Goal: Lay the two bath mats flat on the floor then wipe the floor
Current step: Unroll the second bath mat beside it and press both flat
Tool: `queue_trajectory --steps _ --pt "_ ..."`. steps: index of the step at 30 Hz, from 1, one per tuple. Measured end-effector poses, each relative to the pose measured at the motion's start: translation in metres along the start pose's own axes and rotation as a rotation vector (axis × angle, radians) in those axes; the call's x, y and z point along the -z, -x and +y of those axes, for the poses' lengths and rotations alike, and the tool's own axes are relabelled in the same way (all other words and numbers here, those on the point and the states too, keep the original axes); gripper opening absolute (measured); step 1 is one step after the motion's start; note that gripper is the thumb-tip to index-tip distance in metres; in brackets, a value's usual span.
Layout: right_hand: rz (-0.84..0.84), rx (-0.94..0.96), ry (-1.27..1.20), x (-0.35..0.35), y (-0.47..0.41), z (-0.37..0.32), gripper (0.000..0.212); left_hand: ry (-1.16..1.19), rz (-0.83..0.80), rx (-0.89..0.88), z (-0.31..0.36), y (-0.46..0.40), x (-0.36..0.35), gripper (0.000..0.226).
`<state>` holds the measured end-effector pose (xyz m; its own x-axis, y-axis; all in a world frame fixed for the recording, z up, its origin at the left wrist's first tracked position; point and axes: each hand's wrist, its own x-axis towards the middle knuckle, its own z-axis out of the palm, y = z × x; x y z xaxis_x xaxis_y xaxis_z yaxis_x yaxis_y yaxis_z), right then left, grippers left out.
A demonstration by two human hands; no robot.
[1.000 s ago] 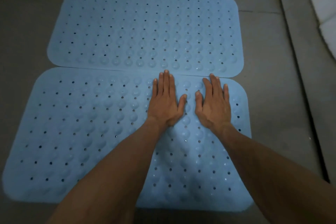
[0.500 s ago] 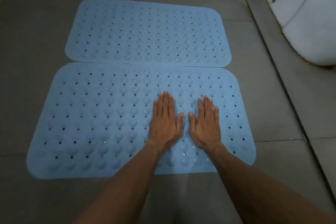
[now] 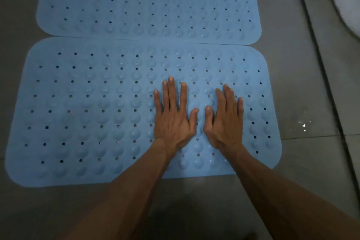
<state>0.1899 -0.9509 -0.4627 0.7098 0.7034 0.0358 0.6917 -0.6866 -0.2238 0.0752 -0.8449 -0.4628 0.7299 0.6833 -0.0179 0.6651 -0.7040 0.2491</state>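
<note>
Two blue bath mats lie flat on the grey tiled floor (image 3: 303,76), both hands pressing the near one.

Left hand (image 3: 173,121) and right hand (image 3: 226,122) rest palm-down side by side on the near bath mat (image 3: 93,115), right of its middle, fingers straight and slightly spread, gripping nothing. The far bath mat (image 3: 148,0) meets its far edge, possibly overlapped there. Perforated and covered in suction-cup bumps, these mats look soft, floppy and light, likely clingy on wet tile; I would lift one by a rounded corner or short edge, peeling rather than dragging.
</note>
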Motion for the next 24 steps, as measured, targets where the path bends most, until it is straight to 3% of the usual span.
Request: queue_trajectory --steps 10,18,24 --pt "-0.015 -0.069 0.143 0.019 0.018 -0.022 0.061 0.084 0.032 0.017 -0.029 0.028 0.029 0.073" --pt "-0.05 0.092 -0.1 0.0 0.046 -0.168 0.059 -0.085 0.135 0.212 -0.189 0.072 0.063 0.072" --pt "-0.084 0.22 -0.147 -0.032 0.045 -0.249 0.061 -0.103 0.165 0.305 -0.236 0.071 0.078 0.072"
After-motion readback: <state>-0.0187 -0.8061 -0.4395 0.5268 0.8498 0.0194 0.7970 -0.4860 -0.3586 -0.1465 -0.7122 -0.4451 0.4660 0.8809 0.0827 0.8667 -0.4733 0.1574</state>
